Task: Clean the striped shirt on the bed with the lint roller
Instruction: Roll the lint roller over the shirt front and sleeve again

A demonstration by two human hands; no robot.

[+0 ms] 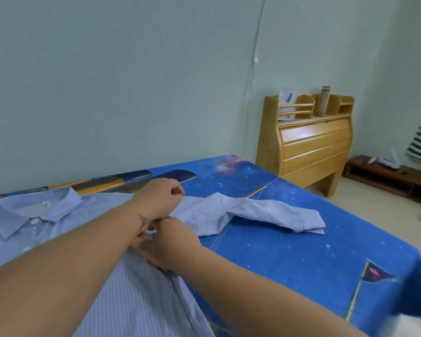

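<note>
So we've got the striped shirt [136,283] laid flat on the bed [289,251], collar [38,211] up toward the wall on the left, and one sleeve [253,214] stretched out to the right across the blue starry sheet, cuff end a bit folded over. Both our arms come in from the bottom and cross right over the shirt near the shoulder, where that sleeve starts. The left hand [162,198] is on top of the fabric with its fingers curled in, and it looks like they're pinching a bit of the sleeve cloth at the tips, though it's blurry there. The right hand [173,242] sits just below it, touching the shirt, fingers bunched together around something with an orange bit and a whitish bit poking out between the two hands. We're guessing that's the lint roller [147,235], but most of it is hidden by the hand and wrist, so we can't really tell how it's being held beyond fingers closed on it. Further out, a wooden headboard [309,144] stands against the wall past the far corner of the bed, with a bottle [322,100] standing on its shelf. A low dark bench [387,175] sits on the floor to the right.
</note>
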